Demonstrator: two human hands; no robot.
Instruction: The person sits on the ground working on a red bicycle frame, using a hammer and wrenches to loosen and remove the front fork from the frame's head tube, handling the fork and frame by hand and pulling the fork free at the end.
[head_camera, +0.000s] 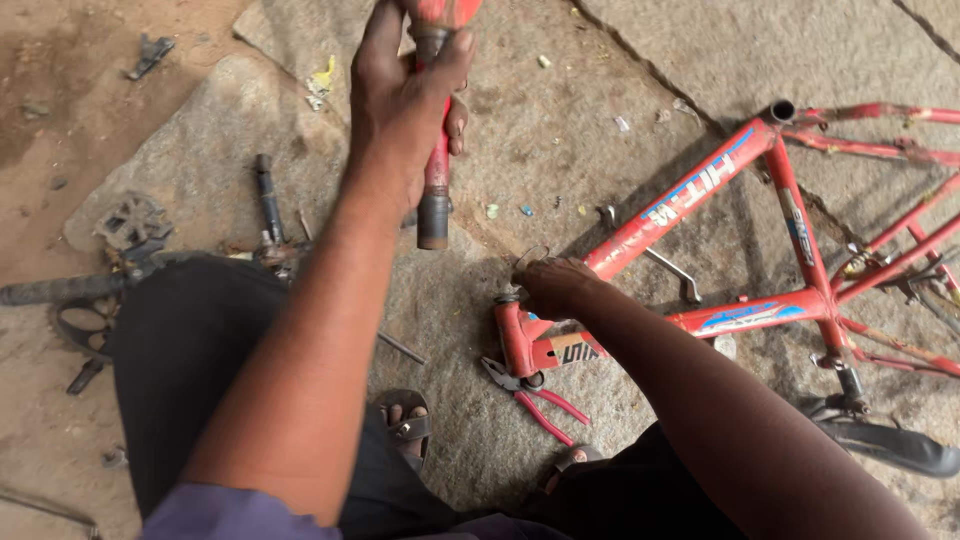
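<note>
Fig. legend, head view. Count: 1 red bike frame (800, 240), 1 red fork (437, 150), 1 pair red-handled pliers (530, 392), 1 spanner (655, 255), 1 pedal (132, 220) w/ crank and chainring (85, 325) at far left, 2 sandalled feet.

Your left hand (400, 110) is raised over the stone floor (560, 130); its grip is wrapped tight round the red fork's steerer, approx. upright, dark bare end pointing down below the fist. Top of fork runs out of frame.

Your right hand (553, 285) rests on top of the frame's head tube, fingers curled over its rim; whether that grip pinches a small part or merely presses, you cannot tell.

Fork end vs. head tube: apart, fork up and to the left of the tube, not inserted.

Frame lies flat on the floor, head tube nearest you, seat tube end open towards upper right. Pliers lie just beside the head tube's lower end, jaws towards it. Spanner lies under/behind the down tube.

Containers: none seen.
</note>
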